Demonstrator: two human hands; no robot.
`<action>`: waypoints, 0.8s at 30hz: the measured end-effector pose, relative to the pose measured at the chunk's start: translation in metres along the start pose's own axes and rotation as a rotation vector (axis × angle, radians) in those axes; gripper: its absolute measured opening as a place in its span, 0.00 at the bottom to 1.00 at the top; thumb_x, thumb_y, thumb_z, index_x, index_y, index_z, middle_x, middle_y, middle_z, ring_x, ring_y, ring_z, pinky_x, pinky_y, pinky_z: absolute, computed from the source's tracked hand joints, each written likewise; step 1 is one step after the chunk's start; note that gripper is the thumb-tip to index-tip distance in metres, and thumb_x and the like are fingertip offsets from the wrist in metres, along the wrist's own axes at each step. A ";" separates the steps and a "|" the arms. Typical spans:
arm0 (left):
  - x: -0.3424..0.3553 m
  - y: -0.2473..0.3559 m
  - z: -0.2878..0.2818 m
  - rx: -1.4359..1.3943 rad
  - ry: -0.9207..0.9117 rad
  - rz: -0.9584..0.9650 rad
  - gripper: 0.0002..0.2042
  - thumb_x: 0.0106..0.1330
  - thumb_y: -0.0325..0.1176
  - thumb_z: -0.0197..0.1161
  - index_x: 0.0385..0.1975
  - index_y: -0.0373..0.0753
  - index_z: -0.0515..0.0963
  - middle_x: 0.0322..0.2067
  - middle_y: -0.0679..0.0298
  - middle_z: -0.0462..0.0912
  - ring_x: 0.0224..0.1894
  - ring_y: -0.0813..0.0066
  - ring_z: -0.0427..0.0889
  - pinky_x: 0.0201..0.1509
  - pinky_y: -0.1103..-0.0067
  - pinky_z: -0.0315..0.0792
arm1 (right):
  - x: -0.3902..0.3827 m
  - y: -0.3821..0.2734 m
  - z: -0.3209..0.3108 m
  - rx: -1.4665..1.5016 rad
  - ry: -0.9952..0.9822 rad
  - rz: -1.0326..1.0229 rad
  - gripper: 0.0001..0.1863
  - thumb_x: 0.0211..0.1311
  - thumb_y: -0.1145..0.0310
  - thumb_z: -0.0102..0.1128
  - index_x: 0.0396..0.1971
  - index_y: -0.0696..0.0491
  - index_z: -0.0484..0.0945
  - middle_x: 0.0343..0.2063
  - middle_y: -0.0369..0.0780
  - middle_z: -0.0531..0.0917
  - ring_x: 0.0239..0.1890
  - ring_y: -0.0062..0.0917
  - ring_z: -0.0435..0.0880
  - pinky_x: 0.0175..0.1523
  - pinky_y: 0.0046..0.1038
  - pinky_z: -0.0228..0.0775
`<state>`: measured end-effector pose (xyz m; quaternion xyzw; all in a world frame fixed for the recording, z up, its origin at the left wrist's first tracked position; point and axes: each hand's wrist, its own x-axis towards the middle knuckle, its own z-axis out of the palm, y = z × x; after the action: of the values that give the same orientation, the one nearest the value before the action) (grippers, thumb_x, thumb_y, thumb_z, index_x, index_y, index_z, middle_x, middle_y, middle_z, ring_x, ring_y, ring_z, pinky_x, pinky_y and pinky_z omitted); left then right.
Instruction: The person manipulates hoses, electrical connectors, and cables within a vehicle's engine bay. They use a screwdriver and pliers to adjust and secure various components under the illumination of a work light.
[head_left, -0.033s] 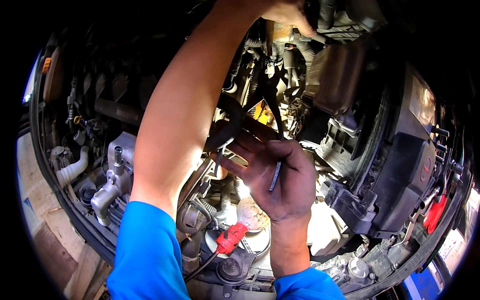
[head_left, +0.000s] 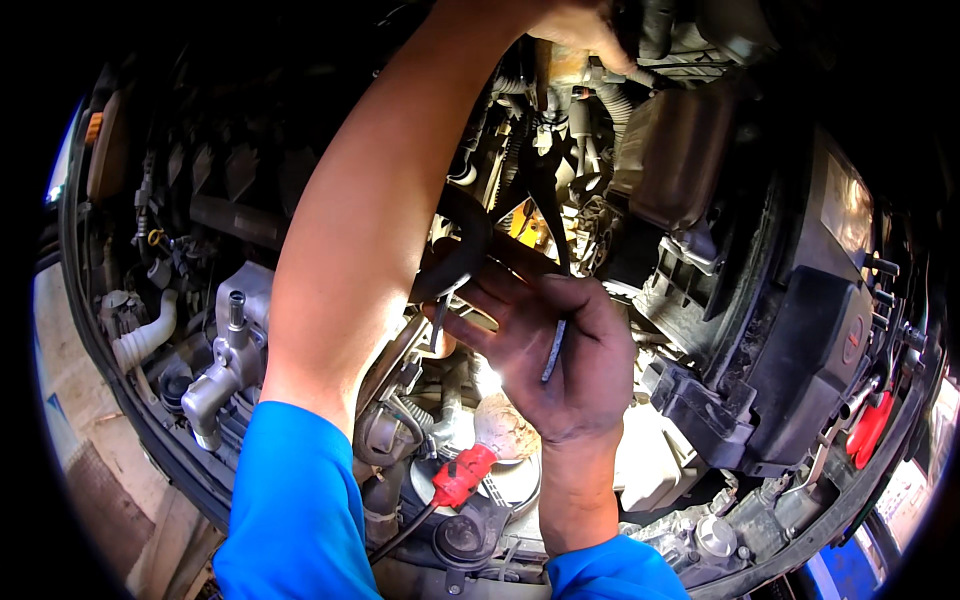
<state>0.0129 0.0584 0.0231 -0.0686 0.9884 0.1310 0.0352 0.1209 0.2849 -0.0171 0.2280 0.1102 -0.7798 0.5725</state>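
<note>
My left hand is at the top of the view, beyond my bare outstretched forearm. It is beside a corrugated hose deep in a car's engine bay, and most of its fingers are hidden. Palm up, my right hand grips a pair of dark pliers. The thumb presses over one handle, whose end lies across the palm, while the fingers curl toward the other side. The pliers' head points away from me among hoses and wires; what its jaws touch is too dark to tell. A thick black curved hose runs beside my right fingers.
A red-ended work light on a black cable lies below my right hand. To the right are a brownish reservoir and a black cover box. A silver metal pipe fitting stands at left. A red-handled tool rests at the right edge.
</note>
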 end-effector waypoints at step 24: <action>0.007 -0.001 0.007 0.025 0.033 -0.017 0.29 0.37 0.49 0.73 0.39 0.38 0.79 0.34 0.49 0.84 0.40 0.52 0.83 0.45 0.65 0.76 | -0.012 -0.006 0.006 -0.490 0.221 -0.070 0.30 0.45 0.85 0.41 0.56 0.63 0.67 0.50 0.47 0.78 0.49 0.34 0.80 0.44 0.32 0.77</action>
<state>0.0068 0.0590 0.0156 -0.0787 0.9898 0.1173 0.0210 0.1167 0.2946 -0.0067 0.1627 0.3653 -0.7196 0.5676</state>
